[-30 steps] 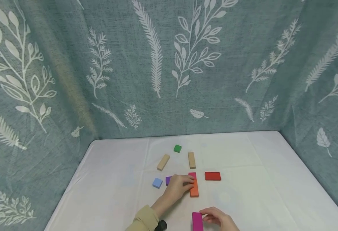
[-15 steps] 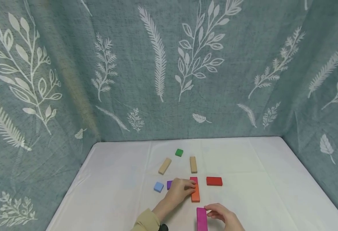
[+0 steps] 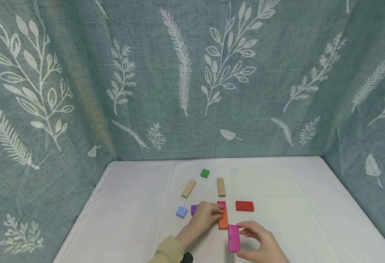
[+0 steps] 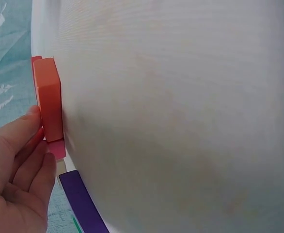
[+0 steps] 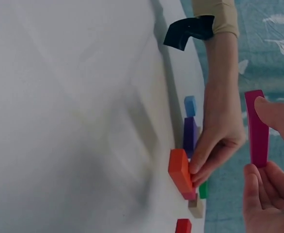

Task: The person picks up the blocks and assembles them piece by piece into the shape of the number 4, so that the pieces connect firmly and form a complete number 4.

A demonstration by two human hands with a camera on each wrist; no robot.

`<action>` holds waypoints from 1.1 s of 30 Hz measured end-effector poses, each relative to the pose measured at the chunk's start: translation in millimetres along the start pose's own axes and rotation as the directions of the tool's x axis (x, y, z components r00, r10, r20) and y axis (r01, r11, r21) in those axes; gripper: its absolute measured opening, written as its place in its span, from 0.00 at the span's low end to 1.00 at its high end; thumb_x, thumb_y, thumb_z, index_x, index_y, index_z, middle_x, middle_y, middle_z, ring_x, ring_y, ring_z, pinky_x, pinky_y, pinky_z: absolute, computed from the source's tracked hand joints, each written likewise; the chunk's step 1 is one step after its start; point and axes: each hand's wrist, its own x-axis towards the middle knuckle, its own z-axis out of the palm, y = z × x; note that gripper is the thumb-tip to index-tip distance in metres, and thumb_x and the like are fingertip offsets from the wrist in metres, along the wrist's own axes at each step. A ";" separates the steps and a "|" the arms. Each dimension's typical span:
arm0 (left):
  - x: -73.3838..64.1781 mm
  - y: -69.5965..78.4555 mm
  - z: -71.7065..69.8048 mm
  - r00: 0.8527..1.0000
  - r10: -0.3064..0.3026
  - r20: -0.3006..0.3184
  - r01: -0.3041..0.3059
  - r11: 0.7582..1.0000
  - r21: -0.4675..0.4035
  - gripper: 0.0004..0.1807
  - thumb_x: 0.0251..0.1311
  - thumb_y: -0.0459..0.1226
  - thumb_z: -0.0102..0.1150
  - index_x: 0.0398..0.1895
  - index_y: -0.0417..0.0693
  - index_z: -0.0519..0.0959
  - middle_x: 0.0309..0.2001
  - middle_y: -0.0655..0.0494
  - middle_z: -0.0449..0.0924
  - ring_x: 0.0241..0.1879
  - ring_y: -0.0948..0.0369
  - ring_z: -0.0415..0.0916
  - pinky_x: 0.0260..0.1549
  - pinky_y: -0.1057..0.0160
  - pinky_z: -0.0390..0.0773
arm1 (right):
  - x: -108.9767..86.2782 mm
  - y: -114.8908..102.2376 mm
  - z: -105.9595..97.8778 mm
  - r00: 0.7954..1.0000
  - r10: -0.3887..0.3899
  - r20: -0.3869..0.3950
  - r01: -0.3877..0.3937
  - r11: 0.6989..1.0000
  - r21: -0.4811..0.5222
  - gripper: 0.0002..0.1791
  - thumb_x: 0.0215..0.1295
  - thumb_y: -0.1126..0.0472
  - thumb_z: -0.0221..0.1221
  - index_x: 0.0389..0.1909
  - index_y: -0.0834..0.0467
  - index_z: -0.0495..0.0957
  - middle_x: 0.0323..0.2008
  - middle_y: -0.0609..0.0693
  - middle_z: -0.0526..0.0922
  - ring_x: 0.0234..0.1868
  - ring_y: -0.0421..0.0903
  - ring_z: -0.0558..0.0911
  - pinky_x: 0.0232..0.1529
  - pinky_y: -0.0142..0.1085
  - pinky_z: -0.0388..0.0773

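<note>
My right hand (image 3: 258,241) holds a magenta block (image 3: 234,238) between thumb and fingertips; the right wrist view shows this block (image 5: 258,128) raised above the cloth. Farther forward, my left hand (image 3: 206,216) pinches an orange block (image 3: 223,221), its thumb and fingers at the block's side in the left wrist view. A pinkish-red block (image 3: 221,204) lies at the far end of the orange one, partly hidden by it in the left wrist view. Beside the left hand is a purple block (image 4: 84,204), mostly covered by that hand in the head view.
Left of the purple block sits a small blue block (image 3: 181,212). A red block (image 3: 244,206) lies to the right. Two wooden blocks, one slanted (image 3: 188,188) and one straighter (image 3: 221,187), and a green block (image 3: 205,173) lie farther back on the white cloth (image 3: 130,204).
My right hand has brought the magenta block up and forward, closer to the orange block's near end, and now shows its thumb. The left hand stays at the orange block.
</note>
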 end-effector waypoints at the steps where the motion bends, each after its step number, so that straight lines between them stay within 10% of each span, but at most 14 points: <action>1: -0.1 0.3 -0.3 1.000 -0.002 0.001 0.002 1.000 0.000 0.06 0.52 0.35 0.67 0.34 0.48 0.87 0.40 0.59 0.87 0.45 0.62 0.83 0.50 0.62 0.80 | 0.6 0.0 -0.4 1.000 -0.009 -0.007 0.009 1.000 -0.012 0.37 0.49 0.53 0.71 0.58 0.64 0.70 0.55 0.58 0.75 0.47 0.48 0.79 0.52 0.41 0.80; 33: 2.0 1.3 0.1 1.000 -0.004 -0.006 0.004 0.999 0.047 0.04 0.51 0.36 0.68 0.31 0.50 0.87 0.39 0.61 0.87 0.43 0.64 0.84 0.48 0.64 0.80 | 26.6 15.1 3.4 1.000 -0.023 0.016 0.023 1.000 -0.002 0.37 0.47 0.53 0.72 0.58 0.64 0.71 0.56 0.60 0.75 0.47 0.50 0.80 0.52 0.41 0.80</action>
